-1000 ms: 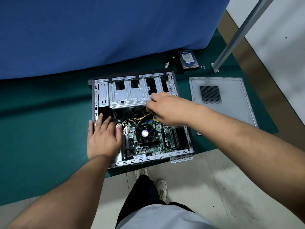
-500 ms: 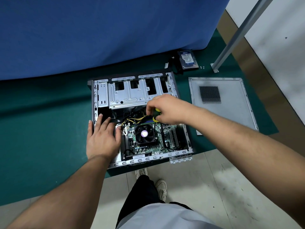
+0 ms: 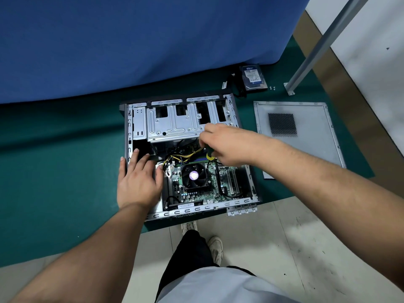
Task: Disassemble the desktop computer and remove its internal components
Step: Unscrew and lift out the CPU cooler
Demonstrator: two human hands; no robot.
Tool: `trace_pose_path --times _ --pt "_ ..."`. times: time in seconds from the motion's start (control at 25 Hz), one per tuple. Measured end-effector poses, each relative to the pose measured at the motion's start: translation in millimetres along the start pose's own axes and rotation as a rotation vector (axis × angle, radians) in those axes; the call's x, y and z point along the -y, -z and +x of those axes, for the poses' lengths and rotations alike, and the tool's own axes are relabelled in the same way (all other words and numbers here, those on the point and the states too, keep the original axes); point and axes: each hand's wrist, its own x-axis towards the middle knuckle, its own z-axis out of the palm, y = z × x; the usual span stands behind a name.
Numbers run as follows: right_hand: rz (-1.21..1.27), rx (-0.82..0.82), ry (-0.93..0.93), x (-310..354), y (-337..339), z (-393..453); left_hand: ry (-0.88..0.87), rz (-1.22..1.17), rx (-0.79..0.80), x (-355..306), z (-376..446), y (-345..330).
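1. The desktop computer [image 3: 188,158] lies open at centre; a screwdriver [image 3: 210,154] is gripped by the right hand [image 3: 225,147], at 12 o'clock of the fan [image 3: 194,176].
2. The left hand [image 3: 137,180] is laid flat, fingers straight, at the case's 9 o'clock.
3. The motherboard [image 3: 218,184] could be gouged if the tip slips.

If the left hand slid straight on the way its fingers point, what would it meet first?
Likely the dark gap in the computer case below the drive cage; the left hand points toward it, though depth is unclear.

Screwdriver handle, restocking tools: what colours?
Black and yellow screwdriver handle, gripped by the right hand; head view.
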Motion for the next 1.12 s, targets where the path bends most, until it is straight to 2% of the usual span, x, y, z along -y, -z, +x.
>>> trace_pose_path --times 0.08,0.16,0.2,0.28,0.36,0.44,0.56,0.6,0.68,0.72,0.76,0.88,0.92,1.0,1.12 --pt "0.006 -0.077 -0.157 2.6 -1.7 3.8 0.001 0.005 0.005 0.7 -0.1 -0.6" --pt "-0.127 -0.161 -0.406 8.0 -6.6 8.1 0.003 0.005 0.006 1.3 -0.7 -1.3" --pt "-0.185 -0.161 -0.454 9.4 -7.8 9.1 0.003 0.003 0.004 1.3 -0.8 -1.5" --pt "-0.206 -0.123 -0.337 11.6 -10.0 9.0 0.005 0.001 0.003 1.1 -0.2 -1.5" --pt "-0.161 -0.057 -0.107 8.9 -8.9 6.5 0.003 0.004 0.006 1.1 0.2 -1.5" --pt "-0.008 -0.039 -0.022 5.3 -1.4 3.6 0.001 0.003 0.004 1.4 0.0 -1.7" --pt "0.245 -0.074 -0.127 8.4 -2.9 4.4 0.005 -0.003 0.001 1.7 0.1 -1.8" --pt "0.210 -0.119 -0.220 11.9 -7.0 5.9 0.004 0.000 0.002 1.5 0.0 -1.7" --pt "-0.009 -0.208 -0.453 14.1 -11.8 8.0 0.004 0.004 0.003 1.6 -0.3 -2.1" --pt "-0.101 -0.241 -0.491 14.6 -13.1 8.6 0.003 0.003 0.003 1.9 -0.4 -2.3" --pt "-0.138 -0.249 -0.448 13.6 -15.4 9.4 0.003 0.002 0.002 2.5 -0.4 -2.5" --pt "-0.086 -0.103 -0.016 6.8 -6.6 4.5 0.000 0.002 -0.004 3.3 -0.2 -3.7" --pt "-0.087 -0.046 0.073 4.2 -6.1 2.8 0.000 0.002 -0.006 3.4 -0.3 -4.0" --pt "-0.010 -0.025 0.079 0.6 -9.4 2.2 0.001 0.001 -0.008 3.2 0.0 -4.5" --pt "0.207 -0.214 -0.080 -2.1 -25.2 3.2 0.004 -0.007 -0.014 3.7 0.2 -5.0"
